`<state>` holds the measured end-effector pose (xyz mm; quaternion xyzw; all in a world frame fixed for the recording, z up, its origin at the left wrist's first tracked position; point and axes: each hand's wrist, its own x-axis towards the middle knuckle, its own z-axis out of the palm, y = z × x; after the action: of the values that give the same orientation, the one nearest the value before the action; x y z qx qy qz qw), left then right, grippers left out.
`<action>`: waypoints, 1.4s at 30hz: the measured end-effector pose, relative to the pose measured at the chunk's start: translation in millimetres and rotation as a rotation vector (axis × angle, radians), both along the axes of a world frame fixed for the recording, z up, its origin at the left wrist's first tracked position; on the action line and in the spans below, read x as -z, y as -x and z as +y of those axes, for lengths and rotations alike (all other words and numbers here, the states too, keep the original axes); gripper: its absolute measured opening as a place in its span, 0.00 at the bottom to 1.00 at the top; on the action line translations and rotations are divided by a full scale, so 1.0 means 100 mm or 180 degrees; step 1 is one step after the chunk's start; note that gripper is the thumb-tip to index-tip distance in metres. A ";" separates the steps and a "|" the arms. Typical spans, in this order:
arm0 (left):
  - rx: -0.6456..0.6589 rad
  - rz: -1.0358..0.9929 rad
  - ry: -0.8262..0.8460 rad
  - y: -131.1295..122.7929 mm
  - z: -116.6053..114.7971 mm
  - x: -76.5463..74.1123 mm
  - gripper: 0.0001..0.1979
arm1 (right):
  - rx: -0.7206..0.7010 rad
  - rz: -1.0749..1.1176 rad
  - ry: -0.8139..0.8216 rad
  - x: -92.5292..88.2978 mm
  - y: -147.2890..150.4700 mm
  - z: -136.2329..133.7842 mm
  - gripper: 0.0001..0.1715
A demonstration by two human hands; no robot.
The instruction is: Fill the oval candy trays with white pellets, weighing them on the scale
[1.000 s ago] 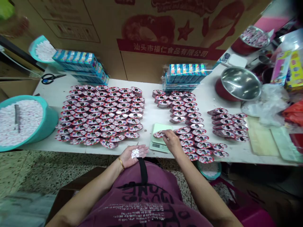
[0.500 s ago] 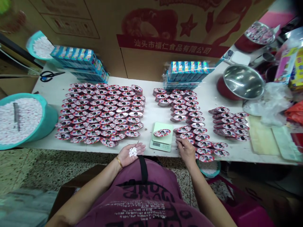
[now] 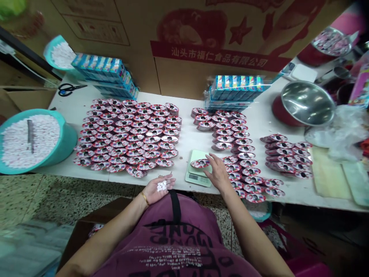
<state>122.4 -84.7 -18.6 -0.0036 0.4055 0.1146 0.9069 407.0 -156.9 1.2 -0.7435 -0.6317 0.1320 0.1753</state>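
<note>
black scissors (image 3: pixel 73 89), left | red-printed carton (image 3: pixel 184 79), behind | metal bowl (image 3: pixel 308 105), right | clear plastic bag (image 3: pixel 343 129), near bowl

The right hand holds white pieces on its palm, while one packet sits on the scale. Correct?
Not quite: the head view shows the left hand holding white pieces on its palm, while one packet sits on the scale.

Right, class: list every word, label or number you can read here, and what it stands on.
"汕头市福仁食品有限公司": red band on the large carton.
Carton's top script: cut off.
Shirt: letters distorted, small lines unreadable.
Scale display: too small.
Packs, blue boxes: print too small.
Elsewhere: nothing legible.
</note>
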 end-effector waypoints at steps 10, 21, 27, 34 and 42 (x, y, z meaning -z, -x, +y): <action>0.0049 -0.0523 0.0255 -0.31 0.01 -0.16 0.12 | -0.1041 0.0538 0.0166 -0.37 0.92 0.10 0.13; 0.0547 -0.0466 0.0268 -0.37 -0.05 -0.10 0.11 | -0.0719 0.0893 0.0029 -0.17 0.91 -0.14 0.09; 0.0451 -0.0079 0.0114 -0.41 0.01 -0.13 0.13 | 0.0299 0.1138 -0.0558 -0.19 0.26 0.00 0.08; -0.0252 0.0087 0.0036 -0.33 -0.20 -0.12 0.13 | -0.0064 0.1150 -0.0503 -0.07 0.03 0.06 0.09; -0.0304 -0.0018 0.0092 -0.62 -0.46 -0.09 0.13 | -0.1052 0.1088 -0.0327 -0.21 0.30 -0.08 0.15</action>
<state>184.2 -130.3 -9.5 -0.0364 0.4039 0.1519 0.9014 376.9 -164.5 22.2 -0.5870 -0.7118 0.2504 0.2933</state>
